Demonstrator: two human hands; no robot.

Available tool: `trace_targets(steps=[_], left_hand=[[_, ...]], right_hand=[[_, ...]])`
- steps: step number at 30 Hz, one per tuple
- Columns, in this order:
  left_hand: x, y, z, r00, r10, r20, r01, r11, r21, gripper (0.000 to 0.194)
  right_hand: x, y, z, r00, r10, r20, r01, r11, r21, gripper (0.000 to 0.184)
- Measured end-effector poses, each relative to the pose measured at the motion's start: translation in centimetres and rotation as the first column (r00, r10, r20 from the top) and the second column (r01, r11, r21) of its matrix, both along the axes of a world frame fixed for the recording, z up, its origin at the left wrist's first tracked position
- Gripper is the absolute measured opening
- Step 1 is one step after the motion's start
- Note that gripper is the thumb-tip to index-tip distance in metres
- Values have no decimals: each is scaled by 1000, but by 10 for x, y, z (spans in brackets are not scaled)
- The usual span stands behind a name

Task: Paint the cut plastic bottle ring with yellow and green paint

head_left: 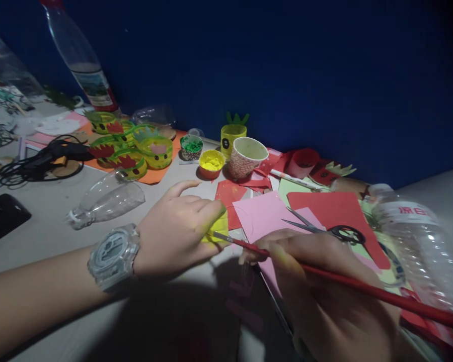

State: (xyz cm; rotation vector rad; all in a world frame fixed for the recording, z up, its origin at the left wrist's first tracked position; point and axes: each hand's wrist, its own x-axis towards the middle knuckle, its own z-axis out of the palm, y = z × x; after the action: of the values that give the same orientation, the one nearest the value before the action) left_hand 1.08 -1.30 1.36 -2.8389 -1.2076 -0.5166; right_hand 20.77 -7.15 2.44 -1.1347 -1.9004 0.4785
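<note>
My left hand point(177, 226), with a clear watch point(115, 254) on its wrist, grips a small yellow-painted piece point(219, 226) between thumb and fingers. Most of that piece is covered by the hand, and it looks like a cup or bottle part. In my right hand point(324, 281) is a red-handled paintbrush point(362, 287). Its bristle end touches or nearly touches the yellow piece. Yellow paint marks the fingers of both hands. Beyond them stand a small cup of yellow paint point(212, 163), a cup of green paint point(192, 147) and a patterned paper cup point(245, 160).
Pink paper point(258, 213), red paper point(332, 216) and black-handled scissors point(347, 234) lie to the right, near a large clear bottle point(419, 241). A cut bottle top point(109, 198), a phone point(3, 218) and several decorated yellow cups point(156, 151) are at left. A blue wall point(268, 65) rises behind.
</note>
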Motion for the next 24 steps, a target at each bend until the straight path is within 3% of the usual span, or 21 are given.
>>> trace_targets(steps=[3,6,9,14,19,24], left_hand=[[-2,0,-3,1000,-9,11,9,1000,-12,26],[-3,1,-6,1000,12,24,-11,999,-37,31],[-3,3,-6,999,26,32,-25,999,-29,34],[0,1,-3,1000,1,9,-1,1000,13,25],[-2,2,-4,999,20,27,-20,1000,-4,31],[-4,4,-3,999,-4,31,2,998,63,24]], right_hand=[[1,3,-2,998,33,45,-34,999,19,6],[5,5,-2,987,-73,143,67,997,48,8],[6,5,-1,981,-142,135,128,986,105,9],[-2,2,2,998,35,47,-38,998,53,13],[3,2,7,977,-99,188,83,992,95,10],[1,1,7,1000,16,0,-16,998,-55,7]])
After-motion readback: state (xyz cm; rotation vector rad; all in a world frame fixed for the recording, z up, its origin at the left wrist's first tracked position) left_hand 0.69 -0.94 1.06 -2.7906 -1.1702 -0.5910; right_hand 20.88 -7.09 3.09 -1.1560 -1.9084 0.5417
